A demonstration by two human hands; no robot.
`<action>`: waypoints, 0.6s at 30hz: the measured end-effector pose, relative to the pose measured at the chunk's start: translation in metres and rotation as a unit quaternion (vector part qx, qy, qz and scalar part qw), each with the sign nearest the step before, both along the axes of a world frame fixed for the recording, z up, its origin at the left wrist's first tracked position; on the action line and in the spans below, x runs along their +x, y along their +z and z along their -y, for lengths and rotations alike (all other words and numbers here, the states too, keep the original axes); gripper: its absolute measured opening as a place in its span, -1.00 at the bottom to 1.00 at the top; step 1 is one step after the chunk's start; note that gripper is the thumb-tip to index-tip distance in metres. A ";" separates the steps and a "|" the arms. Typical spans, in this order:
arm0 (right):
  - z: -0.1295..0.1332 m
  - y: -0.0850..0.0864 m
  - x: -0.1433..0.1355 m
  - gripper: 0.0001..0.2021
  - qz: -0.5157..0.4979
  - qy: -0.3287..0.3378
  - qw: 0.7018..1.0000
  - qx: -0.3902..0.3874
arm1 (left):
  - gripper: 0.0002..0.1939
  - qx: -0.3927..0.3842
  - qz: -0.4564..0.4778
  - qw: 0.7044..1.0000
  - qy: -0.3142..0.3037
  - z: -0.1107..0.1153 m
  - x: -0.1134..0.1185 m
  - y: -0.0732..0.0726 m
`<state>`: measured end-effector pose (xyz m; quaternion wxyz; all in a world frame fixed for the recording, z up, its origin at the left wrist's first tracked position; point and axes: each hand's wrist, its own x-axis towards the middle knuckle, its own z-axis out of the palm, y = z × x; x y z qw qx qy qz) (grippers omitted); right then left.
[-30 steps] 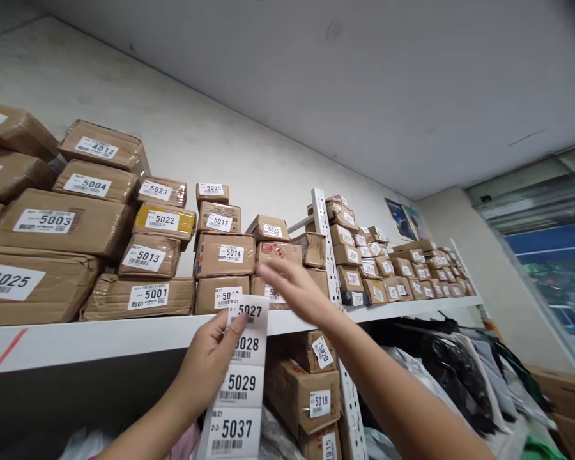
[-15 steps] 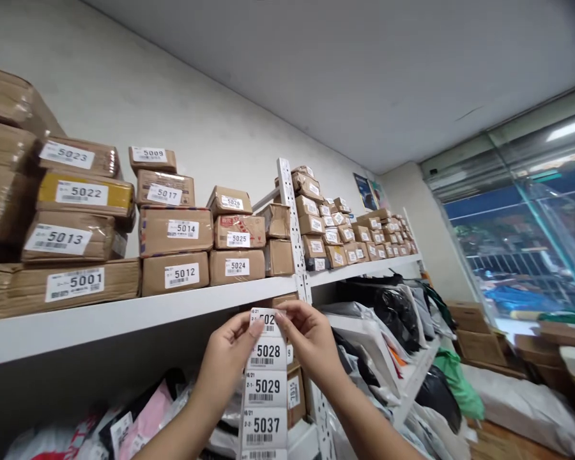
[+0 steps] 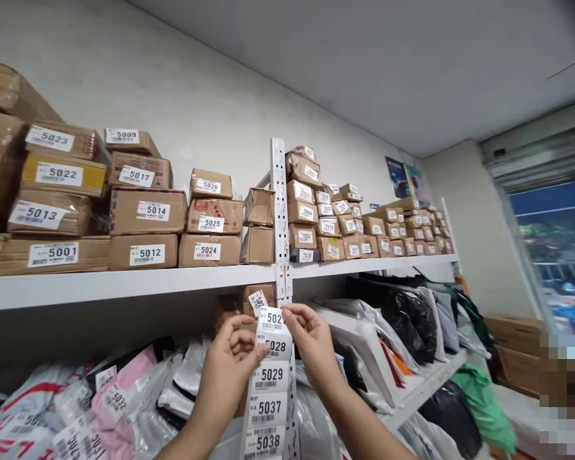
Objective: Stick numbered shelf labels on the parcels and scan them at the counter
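A hanging strip of white number labels (image 3: 269,377) shows 5028, 5029, 5037 and 5038, with a partly covered label at its top. My left hand (image 3: 234,358) grips the strip's left side, its thumb on the 5028 label. At the top right corner, the thumb and forefinger of my right hand (image 3: 311,338) pinch the uppermost label. Just behind the strip's top, a small box (image 3: 250,295) with a tilted label stands under the shelf.
Labelled cardboard boxes (image 3: 147,214) line the upper white shelf (image 3: 124,285). A perforated upright post (image 3: 278,211) stands behind my hands. Bagged parcels (image 3: 124,396) fill the lower left; more bags (image 3: 407,319) lie at right, near a green bag (image 3: 483,402).
The view has shifted, showing more of the lower parcels. My left thumb has moved down from the top label to the 5028 label. The 5038 label now shows.
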<state>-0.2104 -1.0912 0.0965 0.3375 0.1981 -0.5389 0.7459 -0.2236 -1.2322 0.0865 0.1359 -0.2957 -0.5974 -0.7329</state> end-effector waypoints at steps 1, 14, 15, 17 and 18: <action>-0.003 -0.002 0.001 -0.64 0.000 -0.002 1.000 0.001 | -0.60 0.003 0.001 1.000 0.004 -0.005 0.002 -0.001; -0.049 -0.023 0.042 -0.88 -0.107 -0.104 0.947 0.284 | -0.68 -0.068 -0.140 0.984 0.081 -0.028 0.015 -0.016; -0.049 -0.025 0.043 -0.87 -0.103 -0.109 0.949 0.278 | -0.73 -0.044 -0.123 0.989 0.063 -0.031 0.014 -0.016; -0.049 -0.027 0.040 -0.88 -0.101 -0.117 0.953 0.258 | -0.59 -0.008 -0.059 0.998 0.011 -0.034 0.011 -0.018; -0.048 -0.028 0.038 -0.87 -0.102 -0.119 0.956 0.250 | -0.54 -0.009 -0.033 0.999 -0.011 -0.035 0.010 -0.019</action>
